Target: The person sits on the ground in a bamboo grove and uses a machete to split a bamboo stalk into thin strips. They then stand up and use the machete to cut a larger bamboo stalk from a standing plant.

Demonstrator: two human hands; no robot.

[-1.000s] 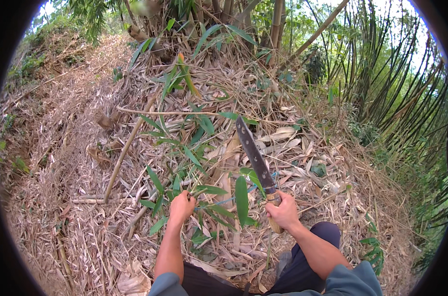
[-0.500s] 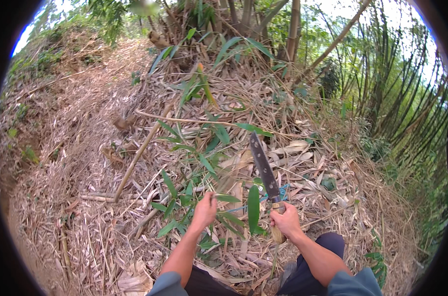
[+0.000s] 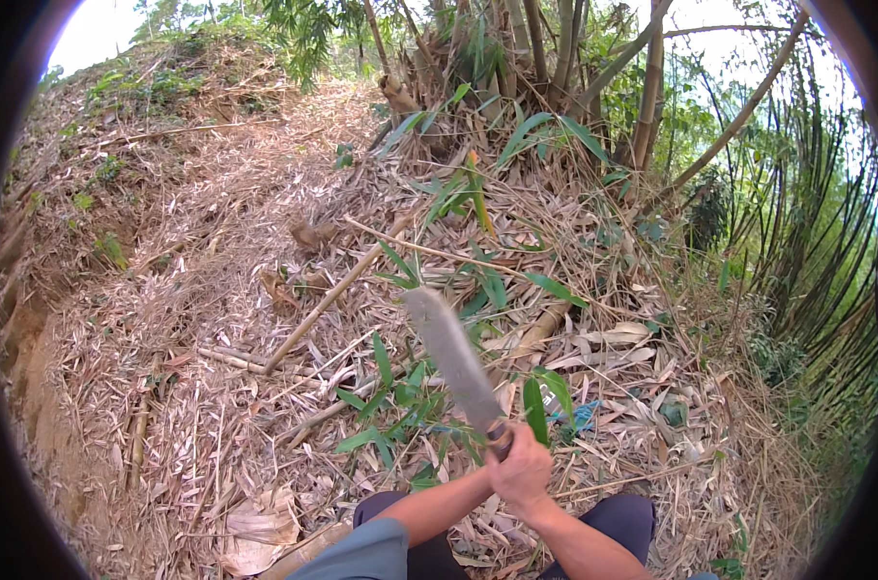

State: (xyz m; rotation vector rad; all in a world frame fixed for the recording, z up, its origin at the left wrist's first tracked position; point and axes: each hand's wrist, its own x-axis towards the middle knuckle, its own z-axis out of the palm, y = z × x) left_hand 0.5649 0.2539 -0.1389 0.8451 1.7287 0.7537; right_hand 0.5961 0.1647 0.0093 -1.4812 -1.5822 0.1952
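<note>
A machete [image 3: 458,362] with a broad, dull grey blade slants up and to the left over green bamboo leaves. Its handle is wrapped by my right hand [image 3: 524,466], fingers closed. My left hand [image 3: 489,483] meets the right one at the handle, and my left forearm crosses in from the lower left. The left fingers are hidden behind the right hand, so their grip cannot be made out. Thin leafy bamboo shoots [image 3: 410,398] rise from the litter behind and left of the blade. One upright green leaf [image 3: 535,411] stands just beyond my right hand.
Dry bamboo leaves [image 3: 226,280] cover the slope. Cut poles [image 3: 328,302] lie across it to the left. A blue strip [image 3: 584,416] lies right of my hands. A thick bamboo clump [image 3: 516,58] stands uphill, with denser stems [image 3: 806,232] on the right.
My right hand has swung the machete leftward, and its blade leans further left. My left hand has left the leaves and come right, against the right hand. The view has shifted.
</note>
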